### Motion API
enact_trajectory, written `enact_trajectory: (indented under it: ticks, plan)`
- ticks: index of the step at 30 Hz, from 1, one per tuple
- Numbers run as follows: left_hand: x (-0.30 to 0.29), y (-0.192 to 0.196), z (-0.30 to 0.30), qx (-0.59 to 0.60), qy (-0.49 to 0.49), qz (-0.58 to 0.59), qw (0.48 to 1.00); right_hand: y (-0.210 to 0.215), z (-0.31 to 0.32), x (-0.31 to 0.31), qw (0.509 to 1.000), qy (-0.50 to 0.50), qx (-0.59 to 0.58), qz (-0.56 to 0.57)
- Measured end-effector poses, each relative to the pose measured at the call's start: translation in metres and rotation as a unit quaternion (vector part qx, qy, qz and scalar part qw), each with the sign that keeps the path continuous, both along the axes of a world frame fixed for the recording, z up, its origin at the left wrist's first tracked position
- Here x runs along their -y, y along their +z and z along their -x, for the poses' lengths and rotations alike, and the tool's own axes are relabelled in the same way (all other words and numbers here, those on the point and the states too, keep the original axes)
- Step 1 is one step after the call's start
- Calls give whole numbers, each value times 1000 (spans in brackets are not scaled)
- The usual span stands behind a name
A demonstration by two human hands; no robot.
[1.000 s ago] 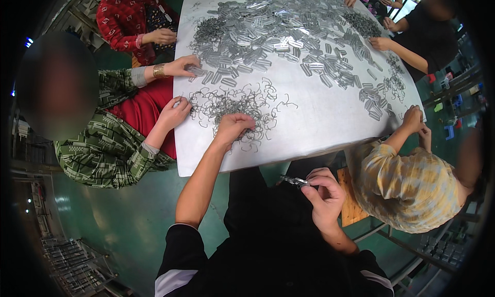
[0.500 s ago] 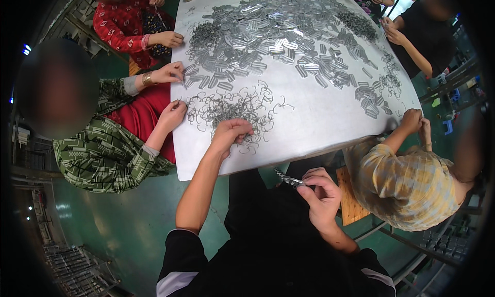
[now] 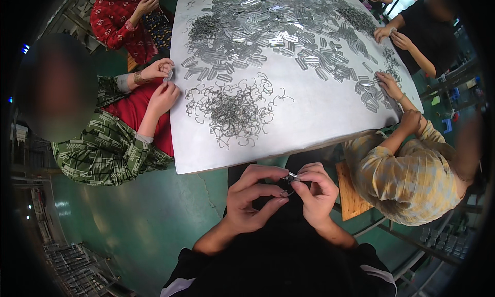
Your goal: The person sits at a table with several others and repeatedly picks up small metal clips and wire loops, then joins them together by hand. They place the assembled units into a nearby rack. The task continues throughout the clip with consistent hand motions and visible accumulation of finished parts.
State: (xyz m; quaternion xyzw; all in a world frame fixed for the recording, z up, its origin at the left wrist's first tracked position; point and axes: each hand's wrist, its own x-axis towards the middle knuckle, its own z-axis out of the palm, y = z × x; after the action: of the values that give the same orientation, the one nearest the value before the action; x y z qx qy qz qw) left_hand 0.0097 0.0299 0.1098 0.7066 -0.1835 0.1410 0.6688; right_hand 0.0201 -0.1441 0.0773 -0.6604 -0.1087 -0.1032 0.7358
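Note:
My left hand point(image 3: 255, 199) and my right hand point(image 3: 317, 191) are close together in front of my body, just off the near table edge. The right thumb and fingers pinch a small shiny metal piece point(image 3: 292, 177), largely covered by the fingers. Closed at its tips, my left hand meets this piece and holds a thin bent wire point(image 3: 290, 193), only partly visible. On the table ahead lies a loose heap of bent wire hooks point(image 3: 229, 111). Beyond it spreads a large pile of flat, slotted metal plates point(image 3: 278, 37).
The white tabletop point(image 3: 304, 119) has its near edge just beyond my hands. A person in a green patterned top point(image 3: 98, 153) sits at left, one in a yellow checked shirt point(image 3: 402, 178) at right. Others work along both sides. A wooden stool point(image 3: 353, 194) stands at right.
My left hand has left the wire heap and come back to my right hand, which has shifted slightly left. The right-hand neighbour now reaches to a small plate pile.

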Motion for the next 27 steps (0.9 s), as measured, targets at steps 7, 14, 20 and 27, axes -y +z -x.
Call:
enact_trajectory:
  ticks: [7,14,20,27]
  plan:
    - [12,2,0,65,71,-95,991,5,5,1,998,4,42,35]
    - [-6,-16,-9,58,106,-40,992,1,8,2,999,-23,26,26]
    - [-53,-103,-134,-151,277,-347,883,2,10,0,998,0,49,41]
    - [-18,-147,-160,-66,74,-491,865,1,12,1,998,-15,41,41]
